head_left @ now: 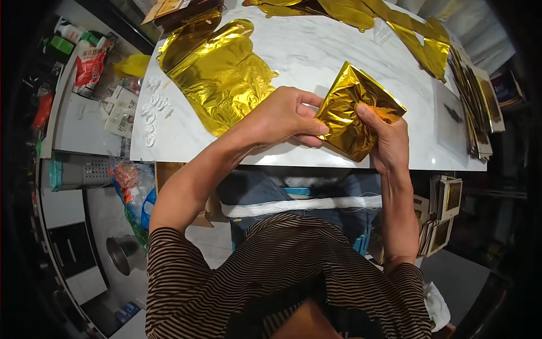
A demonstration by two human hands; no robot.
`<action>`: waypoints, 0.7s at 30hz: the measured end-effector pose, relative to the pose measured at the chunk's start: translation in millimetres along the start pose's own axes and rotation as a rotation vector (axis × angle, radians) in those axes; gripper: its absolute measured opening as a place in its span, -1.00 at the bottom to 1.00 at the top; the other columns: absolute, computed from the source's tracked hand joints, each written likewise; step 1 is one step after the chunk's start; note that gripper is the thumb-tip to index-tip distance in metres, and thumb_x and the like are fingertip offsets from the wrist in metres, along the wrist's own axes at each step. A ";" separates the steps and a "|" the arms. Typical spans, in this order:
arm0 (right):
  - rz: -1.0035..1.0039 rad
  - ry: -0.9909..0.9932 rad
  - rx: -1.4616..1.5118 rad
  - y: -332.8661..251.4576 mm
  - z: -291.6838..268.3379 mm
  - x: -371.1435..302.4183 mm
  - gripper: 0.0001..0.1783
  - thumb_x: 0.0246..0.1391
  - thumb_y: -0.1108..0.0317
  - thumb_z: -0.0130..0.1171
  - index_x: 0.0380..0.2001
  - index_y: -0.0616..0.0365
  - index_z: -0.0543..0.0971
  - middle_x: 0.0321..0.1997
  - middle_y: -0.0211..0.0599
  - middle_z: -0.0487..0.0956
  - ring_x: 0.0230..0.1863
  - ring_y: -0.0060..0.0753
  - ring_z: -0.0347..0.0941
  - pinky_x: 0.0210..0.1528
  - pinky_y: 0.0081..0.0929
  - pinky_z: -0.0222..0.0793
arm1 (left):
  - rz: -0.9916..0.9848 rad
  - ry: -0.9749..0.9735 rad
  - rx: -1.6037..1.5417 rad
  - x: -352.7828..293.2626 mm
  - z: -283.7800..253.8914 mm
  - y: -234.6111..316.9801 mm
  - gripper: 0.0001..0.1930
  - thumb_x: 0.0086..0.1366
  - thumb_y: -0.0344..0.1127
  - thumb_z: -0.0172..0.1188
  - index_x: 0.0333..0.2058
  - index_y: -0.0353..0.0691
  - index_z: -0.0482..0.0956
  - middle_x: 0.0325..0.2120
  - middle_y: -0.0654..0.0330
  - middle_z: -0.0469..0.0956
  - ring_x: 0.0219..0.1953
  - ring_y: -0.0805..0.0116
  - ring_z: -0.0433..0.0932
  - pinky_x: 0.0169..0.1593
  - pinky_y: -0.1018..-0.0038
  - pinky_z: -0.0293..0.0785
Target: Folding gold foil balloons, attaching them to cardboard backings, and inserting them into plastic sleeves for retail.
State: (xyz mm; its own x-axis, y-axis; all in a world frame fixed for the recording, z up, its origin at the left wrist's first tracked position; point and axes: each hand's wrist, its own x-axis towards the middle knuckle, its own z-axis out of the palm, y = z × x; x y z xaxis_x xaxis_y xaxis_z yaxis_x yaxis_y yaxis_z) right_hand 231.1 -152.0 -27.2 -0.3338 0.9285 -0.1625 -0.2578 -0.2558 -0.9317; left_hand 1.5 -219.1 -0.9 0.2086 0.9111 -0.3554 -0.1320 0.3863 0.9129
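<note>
Overhead view: desk [305, 51] white with grey marbling, its near edge running across in front of the person. On its left part lies a large gold sheet [220, 79], shiny and wrinkled, with rounded lobes at the far end. More gold foil [339, 11] lies along the far side, continuing to the far right. White strings [151, 116] lie in small loops near the left edge; a clear sleeve [450, 110] lies flat at right, beside a stack of cards [471, 101].

Room: left, a light cabinet [73, 121] with a red and white bag [90, 68] on top; a metal pot [121, 254] stands below on the floor. White strands [299, 206] stretch across the person's lap.

Specimen: packet [343, 116] of gold foil, raised at the desk's near edge, between the two hands. Roughly square, tilted, with one corner pointing away; straight outer edges, deep creases toward the middle, bright highlights and orange-brown reflections. Left hand [288, 116]: fingers pinching the packet's left edge. Right hand [392, 135]: thumb pressed onto its face at right; the other fingers mostly hidden behind.
</note>
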 end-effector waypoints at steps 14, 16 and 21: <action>-0.032 0.033 0.022 -2.2 -8.1 11.5 -0.56 0.08 0.43 0.52 0.00 0.37 0.63 -0.08 -0.21 0.71 -0.14 -0.47 0.65 -0.02 -0.49 0.59 | 0.014 0.020 -0.070 10.5 -14.9 1.8 -0.44 0.39 -0.30 0.32 0.23 -0.54 0.41 -0.17 0.00 0.70 -0.29 0.43 0.70 -0.11 0.52 0.74; -0.036 0.027 0.028 -2.4 -6.3 13.4 -0.56 0.08 0.43 0.52 0.00 0.38 0.63 -0.08 -0.21 0.71 -0.14 -0.47 0.65 -0.03 -0.49 0.58 | 0.007 0.091 -0.030 8.9 -15.8 5.0 -0.43 0.38 -0.25 0.33 0.24 -0.48 0.44 -0.21 0.07 0.71 -0.34 0.46 0.69 -0.12 0.49 0.73; -0.007 0.058 -0.023 -1.8 -8.7 14.0 -0.62 0.10 0.46 0.49 -0.03 0.39 0.66 -0.10 -0.24 0.72 -0.15 -0.48 0.63 -0.02 -0.50 0.55 | 0.064 0.114 0.170 10.0 -5.2 7.6 -0.45 0.24 -0.39 0.43 0.13 -0.59 0.52 -0.39 0.12 0.71 -0.40 0.51 0.64 -0.31 0.61 0.58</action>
State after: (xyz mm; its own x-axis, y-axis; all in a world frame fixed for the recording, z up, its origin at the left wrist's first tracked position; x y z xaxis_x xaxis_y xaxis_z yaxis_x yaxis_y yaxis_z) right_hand 234.8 -136.3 -30.6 -0.2790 0.9444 -0.1740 -0.2392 -0.2438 -0.9399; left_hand -2.4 -206.2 1.4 0.0932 0.9470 -0.3074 0.0262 0.3063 0.9516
